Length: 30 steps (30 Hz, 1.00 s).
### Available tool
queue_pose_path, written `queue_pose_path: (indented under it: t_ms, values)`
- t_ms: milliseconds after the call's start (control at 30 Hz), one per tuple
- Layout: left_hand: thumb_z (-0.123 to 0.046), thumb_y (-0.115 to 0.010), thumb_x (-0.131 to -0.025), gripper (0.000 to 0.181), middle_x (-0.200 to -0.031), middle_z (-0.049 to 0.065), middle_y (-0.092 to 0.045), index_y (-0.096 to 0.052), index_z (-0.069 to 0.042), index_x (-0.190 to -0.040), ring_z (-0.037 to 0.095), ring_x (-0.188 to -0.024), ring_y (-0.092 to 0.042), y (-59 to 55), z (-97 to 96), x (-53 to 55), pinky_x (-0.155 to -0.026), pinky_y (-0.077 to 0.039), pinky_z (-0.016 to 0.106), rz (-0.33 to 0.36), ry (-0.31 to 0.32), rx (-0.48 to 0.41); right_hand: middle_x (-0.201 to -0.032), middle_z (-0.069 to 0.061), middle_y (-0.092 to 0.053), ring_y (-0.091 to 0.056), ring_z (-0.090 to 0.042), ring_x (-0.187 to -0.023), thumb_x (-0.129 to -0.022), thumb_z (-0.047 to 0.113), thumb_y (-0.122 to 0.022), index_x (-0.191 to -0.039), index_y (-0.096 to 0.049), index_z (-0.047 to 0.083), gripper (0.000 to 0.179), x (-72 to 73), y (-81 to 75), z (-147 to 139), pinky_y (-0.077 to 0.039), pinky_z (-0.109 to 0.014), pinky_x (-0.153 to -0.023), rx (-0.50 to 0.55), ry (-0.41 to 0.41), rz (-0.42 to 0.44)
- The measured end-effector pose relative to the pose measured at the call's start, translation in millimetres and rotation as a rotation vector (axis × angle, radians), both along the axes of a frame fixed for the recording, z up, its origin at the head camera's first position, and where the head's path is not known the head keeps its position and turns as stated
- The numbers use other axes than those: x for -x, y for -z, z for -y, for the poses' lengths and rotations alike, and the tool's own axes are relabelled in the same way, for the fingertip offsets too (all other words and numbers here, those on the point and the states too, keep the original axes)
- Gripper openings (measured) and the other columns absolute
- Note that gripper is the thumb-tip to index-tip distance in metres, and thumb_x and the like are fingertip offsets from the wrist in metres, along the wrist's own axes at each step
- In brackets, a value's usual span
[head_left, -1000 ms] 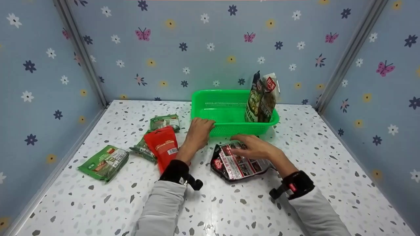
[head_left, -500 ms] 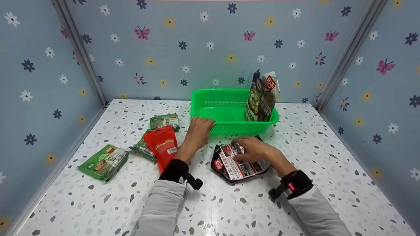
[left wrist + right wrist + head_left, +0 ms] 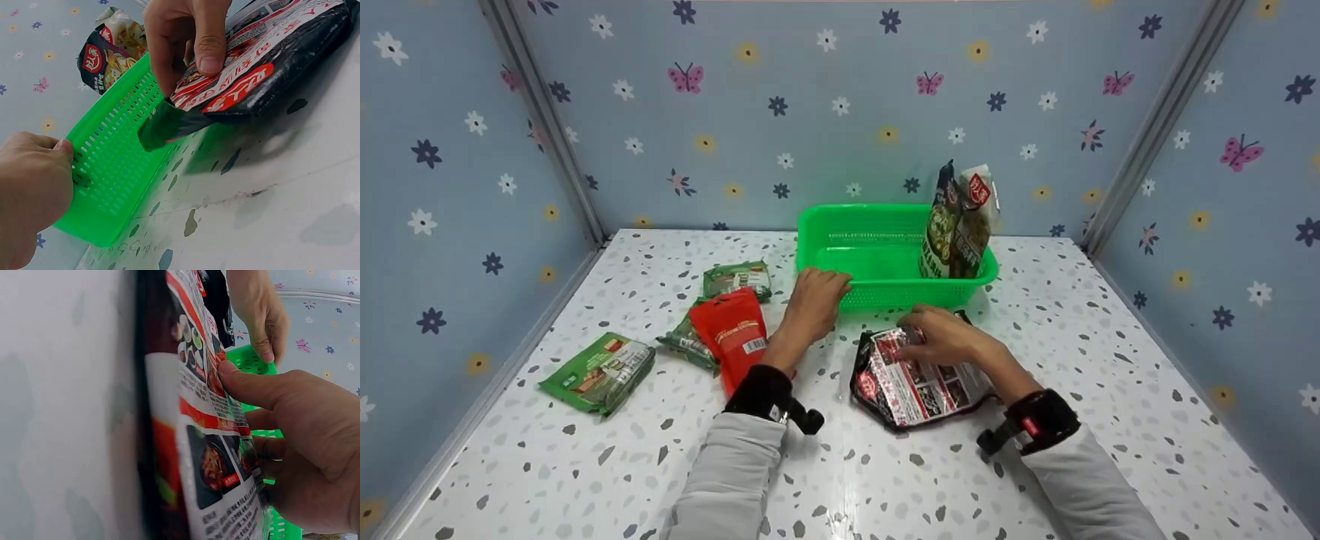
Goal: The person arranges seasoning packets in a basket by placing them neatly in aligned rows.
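Observation:
My left hand [image 3: 814, 300] grips the near rim of a green plastic basket [image 3: 885, 294], its fingers curled over the edge. My right hand [image 3: 949, 337] pinches a black, white and red food packet [image 3: 919, 390] near its far edge, thumb on the printed face in the right wrist view. The packet [image 3: 247, 73] is tilted and partly raised off the table in the left wrist view. Two upright food packets, a dark one [image 3: 937, 240] and a brown and white one [image 3: 975, 225], stand at the right end inside the basket.
Left of my left arm, a red packet [image 3: 731, 337] lies partly over a green packet [image 3: 690, 341]. Another green packet [image 3: 739, 279] lies behind them, and a third green one [image 3: 604, 375] farther left. Flowered panels [image 3: 855, 105] enclose the speckled table [image 3: 585, 480].
My right hand has closed on the black packet and tilted it up, shifting it slightly right and nearer. The left hand stays on the basket rim.

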<state>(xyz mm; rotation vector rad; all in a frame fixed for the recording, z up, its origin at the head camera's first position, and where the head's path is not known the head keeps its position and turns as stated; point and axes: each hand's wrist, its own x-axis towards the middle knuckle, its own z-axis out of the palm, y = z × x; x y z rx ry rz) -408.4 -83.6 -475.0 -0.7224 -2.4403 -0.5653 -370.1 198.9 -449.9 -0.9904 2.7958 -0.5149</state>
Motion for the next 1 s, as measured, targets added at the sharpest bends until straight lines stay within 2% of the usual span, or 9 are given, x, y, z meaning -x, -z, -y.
queue_pose_path:
  t_ms: [100, 200, 367, 467, 667, 833, 1000]
  values:
    - [-0.015, -0.064, -0.113, 0.024, -0.113, 0.02, -0.084, -0.078, -0.001, -0.126, 0.044, -0.103, -0.075, 0.5, 0.2, 0.3, -0.103, -0.055, 0.057, -0.028, 0.0, 0.004, -0.126, -0.014, -0.075, -0.072, -0.032, -0.115, -0.108, 0.035, -0.078, -0.138, -0.075, 0.003, 0.044, 2.1, -1.0, -2, -0.062, -0.056, -0.104, 0.05, -0.019, -0.032]
    - [-0.015, -0.065, -0.113, 0.023, -0.113, 0.02, -0.084, -0.078, -0.001, -0.126, 0.044, -0.104, -0.075, 0.0, -0.1, 0.7, -0.104, -0.055, 0.056, -0.016, 0.001, 0.003, -0.121, -0.014, -0.079, -0.076, -0.032, -0.112, -0.11, 0.028, -0.074, -0.128, -0.077, 0.004, 0.03, 3.6, -3.2, -5, -0.065, -0.055, -0.103, 0.094, -0.028, -0.051]
    - [-0.015, -0.064, -0.113, 0.024, -0.114, 0.021, -0.084, -0.077, 0.0, -0.127, 0.044, -0.105, -0.075, -0.9, -0.8, 0.7, -0.106, -0.054, 0.057, 0.01, -0.001, 0.007, -0.104, -0.008, -0.082, -0.076, -0.02, -0.088, -0.111, 0.024, -0.072, -0.116, -0.078, 0.008, 0.018, 3.5, -9.0, -8, -0.067, -0.047, -0.085, 0.131, -0.035, -0.047]
    - [-0.016, -0.063, -0.114, 0.025, -0.116, 0.021, -0.084, -0.076, 0.0, -0.128, 0.045, -0.107, -0.075, -1.5, -0.9, 0.0, -0.108, -0.054, 0.058, 0.025, -0.003, 0.011, -0.095, -0.005, -0.079, -0.067, -0.012, -0.078, -0.111, 0.022, -0.071, -0.11, -0.078, 0.009, 0.015, 3.3, -12.5, -9, -0.063, -0.038, -0.078, 0.14, -0.053, -0.05]
    - [-0.018, -0.061, -0.115, 0.029, -0.124, 0.021, -0.083, -0.075, 0.0, -0.134, 0.044, -0.114, -0.075, -3.7, -1.3, -0.6, -0.114, -0.052, 0.057, 0.091, -0.016, 0.017, -0.087, -0.002, -0.073, -0.058, -0.007, -0.071, -0.111, 0.02, -0.071, -0.103, -0.076, 0.011, 0.014, 2.4, -21.1, -15, -0.055, -0.031, -0.073, 0.153, -0.079, -0.048]
    - [-0.018, -0.062, -0.114, 0.029, -0.123, 0.021, -0.083, -0.075, 0.0, -0.133, 0.043, -0.112, -0.075, -3.1, -1.1, -0.2, -0.114, -0.052, 0.056, 0.076, -0.017, 0.013, -0.084, -0.002, -0.072, -0.056, -0.006, -0.071, -0.111, 0.021, -0.071, -0.1, -0.077, 0.012, 0.015, 3.2, -28.5, -22, -0.053, -0.031, -0.075, 0.175, -0.121, -0.075]
    - [-0.017, -0.062, -0.115, 0.027, -0.122, 0.021, -0.083, -0.076, 0.0, -0.131, 0.044, -0.111, -0.075, -1.8, -0.6, 0.2, -0.112, -0.052, 0.057, 0.058, -0.009, 0.012, -0.083, -0.002, -0.068, -0.053, -0.009, -0.071, -0.111, 0.021, -0.072, -0.1, -0.076, 0.014, 0.014, 0.8, -36.5, -28, -0.048, -0.033, -0.075, 0.212, -0.115, -0.079]
